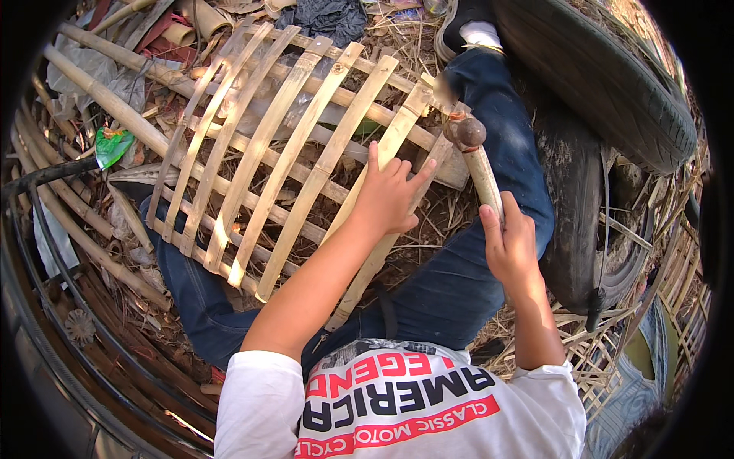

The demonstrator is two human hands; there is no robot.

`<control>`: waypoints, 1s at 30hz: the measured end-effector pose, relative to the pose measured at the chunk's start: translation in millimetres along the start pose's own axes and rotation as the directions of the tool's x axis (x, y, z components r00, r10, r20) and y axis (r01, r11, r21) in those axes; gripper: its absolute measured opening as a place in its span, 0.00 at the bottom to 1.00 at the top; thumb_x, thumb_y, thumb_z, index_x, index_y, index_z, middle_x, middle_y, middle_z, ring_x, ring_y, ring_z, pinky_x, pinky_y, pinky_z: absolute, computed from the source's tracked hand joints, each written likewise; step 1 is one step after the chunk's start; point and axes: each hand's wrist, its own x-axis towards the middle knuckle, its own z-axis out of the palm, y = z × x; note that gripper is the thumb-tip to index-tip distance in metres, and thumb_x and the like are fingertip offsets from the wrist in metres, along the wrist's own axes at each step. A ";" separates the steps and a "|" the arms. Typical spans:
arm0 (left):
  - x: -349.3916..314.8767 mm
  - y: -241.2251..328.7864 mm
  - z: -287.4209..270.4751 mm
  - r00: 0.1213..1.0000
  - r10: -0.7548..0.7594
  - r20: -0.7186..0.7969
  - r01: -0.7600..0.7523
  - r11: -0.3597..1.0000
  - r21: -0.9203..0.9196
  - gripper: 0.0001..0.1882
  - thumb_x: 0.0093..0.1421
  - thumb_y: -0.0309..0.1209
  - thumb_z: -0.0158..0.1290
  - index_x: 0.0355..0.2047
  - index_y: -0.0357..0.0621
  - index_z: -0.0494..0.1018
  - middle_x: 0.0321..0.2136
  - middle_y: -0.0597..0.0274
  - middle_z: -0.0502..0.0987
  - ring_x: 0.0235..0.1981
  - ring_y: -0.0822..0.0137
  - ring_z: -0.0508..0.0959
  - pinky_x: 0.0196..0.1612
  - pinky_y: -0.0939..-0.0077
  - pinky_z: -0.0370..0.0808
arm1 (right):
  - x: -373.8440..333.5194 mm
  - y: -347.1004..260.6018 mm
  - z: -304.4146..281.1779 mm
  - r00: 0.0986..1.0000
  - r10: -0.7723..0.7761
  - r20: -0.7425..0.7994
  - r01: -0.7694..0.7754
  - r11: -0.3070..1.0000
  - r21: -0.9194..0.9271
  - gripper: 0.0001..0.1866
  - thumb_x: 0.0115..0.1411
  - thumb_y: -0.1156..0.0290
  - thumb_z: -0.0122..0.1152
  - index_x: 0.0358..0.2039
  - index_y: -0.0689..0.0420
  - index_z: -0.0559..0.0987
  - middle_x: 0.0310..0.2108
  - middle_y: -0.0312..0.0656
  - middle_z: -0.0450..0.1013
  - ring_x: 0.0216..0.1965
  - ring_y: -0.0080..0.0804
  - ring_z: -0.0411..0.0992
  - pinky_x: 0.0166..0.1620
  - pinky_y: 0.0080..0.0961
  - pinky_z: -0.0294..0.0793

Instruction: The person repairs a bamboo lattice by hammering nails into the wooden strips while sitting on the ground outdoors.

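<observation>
Over the left blue-denim leg (183, 298) lies a pale split-bamboo lattice (327, 167); the left hand (388, 191) reaches diagonally, fingers spread on it; the right hand (511, 241) clasps a brown, ball-headed mallet (482, 172).

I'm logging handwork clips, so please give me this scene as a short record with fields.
Left hand: fingers spread over the slats near the panel's right end
Right hand: closed around the handle of a hammer
Hammer: rounded brown head, pale handle; contact with the panel unclear
Panel: bamboo slat panel, slats laid across bamboo rails, in front of the person
Right side: two black tires
Left side: green plastic wrapper at a black bar's end
Far edge: black plastic bag
</observation>
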 end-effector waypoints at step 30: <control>0.2 -1.5 10.4 1.000 -0.008 0.016 0.007 0.997 0.079 0.53 0.44 0.52 0.65 0.69 0.62 0.53 0.43 0.61 0.73 0.52 0.61 0.71 0.66 0.30 0.42 | 0.9 6.7 18.9 0.994 -0.104 -0.043 0.094 0.978 -0.187 0.15 0.69 0.63 0.51 0.33 0.64 0.68 0.18 0.54 0.67 0.19 0.53 0.67 0.26 0.38 0.66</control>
